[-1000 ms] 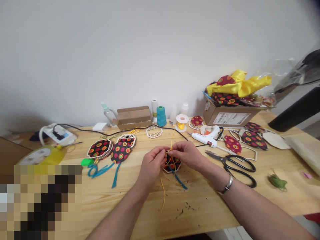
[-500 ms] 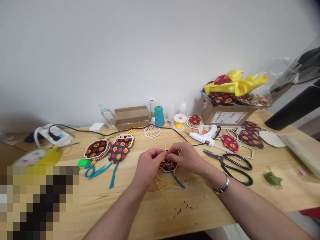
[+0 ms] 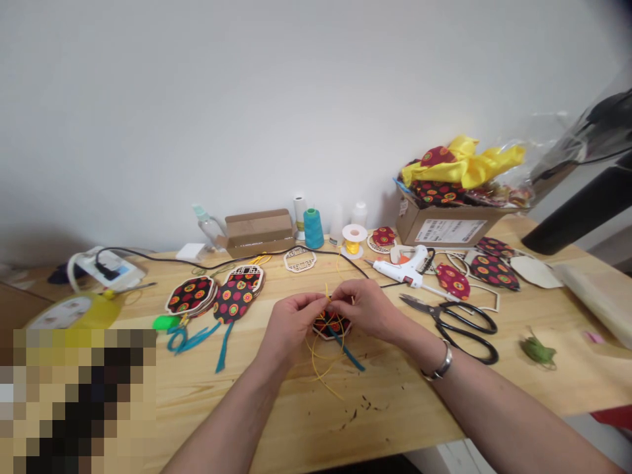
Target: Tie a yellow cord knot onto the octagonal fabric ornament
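My left hand [image 3: 295, 322] and my right hand [image 3: 364, 308] meet at the middle of the table, thumbs and fingertips pinched close together on a thin yellow cord [image 3: 316, 372]. Loops and loose ends of the cord trail down toward me. Right beneath the fingers lies a patterned fabric piece with a pale wooden rim [image 3: 332, 329], partly covered by both hands. A teal ribbon [image 3: 351, 354] runs out from it to the lower right. The exact spot where the fingertips pinch the cord is too small to make out.
Black-handled scissors [image 3: 457, 326] and a white glue gun [image 3: 409, 268] lie to the right. A yellow cord spool [image 3: 354, 247] and teal thread cone [image 3: 313, 229] stand behind. Finished-looking patterned pieces [image 3: 237, 297] lie left. A cardboard box [image 3: 439, 225] holds fabric; green string [image 3: 538, 351] lies far right.
Both hands keep their pinch at nearly the same place. The loose yellow cord loops below have shifted slightly, one end reaching a little further right.
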`<state>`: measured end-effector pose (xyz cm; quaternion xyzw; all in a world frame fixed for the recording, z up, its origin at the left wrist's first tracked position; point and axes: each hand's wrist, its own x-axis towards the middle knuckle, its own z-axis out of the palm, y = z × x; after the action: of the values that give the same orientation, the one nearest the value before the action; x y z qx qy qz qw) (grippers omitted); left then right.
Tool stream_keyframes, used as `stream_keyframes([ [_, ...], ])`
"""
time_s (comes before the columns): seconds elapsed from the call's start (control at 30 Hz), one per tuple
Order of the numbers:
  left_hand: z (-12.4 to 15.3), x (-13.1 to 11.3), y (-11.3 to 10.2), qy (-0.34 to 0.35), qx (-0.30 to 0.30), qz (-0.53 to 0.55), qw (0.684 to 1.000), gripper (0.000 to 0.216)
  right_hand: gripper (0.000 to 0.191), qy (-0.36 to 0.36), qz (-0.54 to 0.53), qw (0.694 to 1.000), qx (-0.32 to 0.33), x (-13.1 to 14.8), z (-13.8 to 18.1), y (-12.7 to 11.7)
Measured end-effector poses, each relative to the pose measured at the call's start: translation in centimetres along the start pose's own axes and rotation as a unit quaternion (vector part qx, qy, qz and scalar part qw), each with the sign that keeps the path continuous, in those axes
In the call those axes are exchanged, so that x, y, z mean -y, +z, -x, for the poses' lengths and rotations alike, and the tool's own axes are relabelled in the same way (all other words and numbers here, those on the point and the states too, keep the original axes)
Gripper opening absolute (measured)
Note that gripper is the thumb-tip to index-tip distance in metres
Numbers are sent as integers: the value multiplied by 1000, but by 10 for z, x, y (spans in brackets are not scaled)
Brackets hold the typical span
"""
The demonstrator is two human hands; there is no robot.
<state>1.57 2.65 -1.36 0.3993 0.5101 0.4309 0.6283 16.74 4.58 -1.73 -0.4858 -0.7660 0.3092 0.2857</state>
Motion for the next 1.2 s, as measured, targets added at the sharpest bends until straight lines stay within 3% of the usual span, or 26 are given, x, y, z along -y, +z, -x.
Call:
stream_keyframes([
  [0.2, 3, -6, 3, 11, -25, -47, 998, 16, 14, 8, 2, 1000, 3, -1, 0, 1],
  [0.43, -1, 2, 0, 10, 6, -41, 999, 20, 13, 7, 12, 1000, 4, -1, 0, 1],
  [0.63, 0, 2, 0, 5, -2, -43, 999, 18, 13, 11, 8, 1000, 7, 0, 0, 1],
  [0.97, -5, 4, -4, 27, -39, -12, 999, 18, 15, 55, -91, 991, 77, -3, -1, 2],
  [1.2, -5, 1, -2, 30, -74, -9, 997, 15, 23, 46, -44, 997, 48, 1, 1, -6],
])
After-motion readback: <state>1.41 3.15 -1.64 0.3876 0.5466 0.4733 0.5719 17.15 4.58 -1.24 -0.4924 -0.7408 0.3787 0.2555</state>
